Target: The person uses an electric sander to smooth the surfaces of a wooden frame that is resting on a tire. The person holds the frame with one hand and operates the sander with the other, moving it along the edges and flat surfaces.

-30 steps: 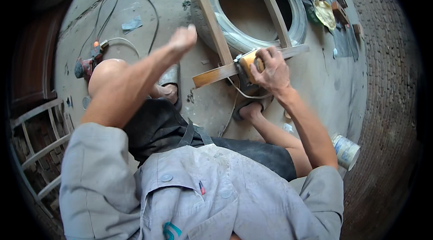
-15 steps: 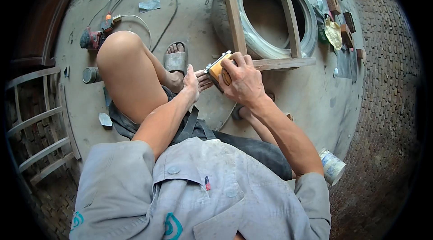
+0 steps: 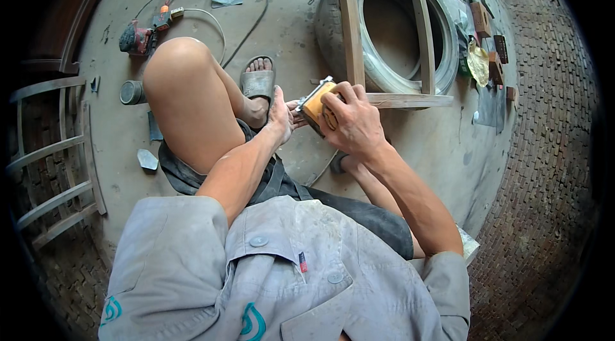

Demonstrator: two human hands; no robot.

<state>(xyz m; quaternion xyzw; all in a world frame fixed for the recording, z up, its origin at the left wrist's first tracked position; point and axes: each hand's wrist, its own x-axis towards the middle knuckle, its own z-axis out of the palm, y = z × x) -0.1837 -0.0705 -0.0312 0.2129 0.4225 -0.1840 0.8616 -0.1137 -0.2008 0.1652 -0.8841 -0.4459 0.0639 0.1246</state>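
Note:
My right hand (image 3: 354,122) is wrapped over a yellow and black power sander (image 3: 312,107), gripping it from above. Its silvery clamp edge faces my left hand (image 3: 282,118), which stays open with fingers stretched out toward the sander; the fingertips are partly hidden by it. Just beyond the right hand, a wooden frame (image 3: 350,27) leans on a large tire (image 3: 328,21). The frame's near crossbar (image 3: 416,101) runs rightward from behind the hand. What lies under the sander is hidden.
Left on the concrete floor are a red sander (image 3: 134,39), cables (image 3: 261,14), a cup (image 3: 132,92) and a sandpaper scrap (image 3: 147,160). A slatted wooden frame (image 3: 51,156) stands far left. Bricks (image 3: 480,19) and a crumpled yellowish bag (image 3: 477,62) lie at right.
The view has shifted, so floor, tire and frame sit slightly farther right. My right hand keeps its grip on the sander; the left remains stretched out beside it.

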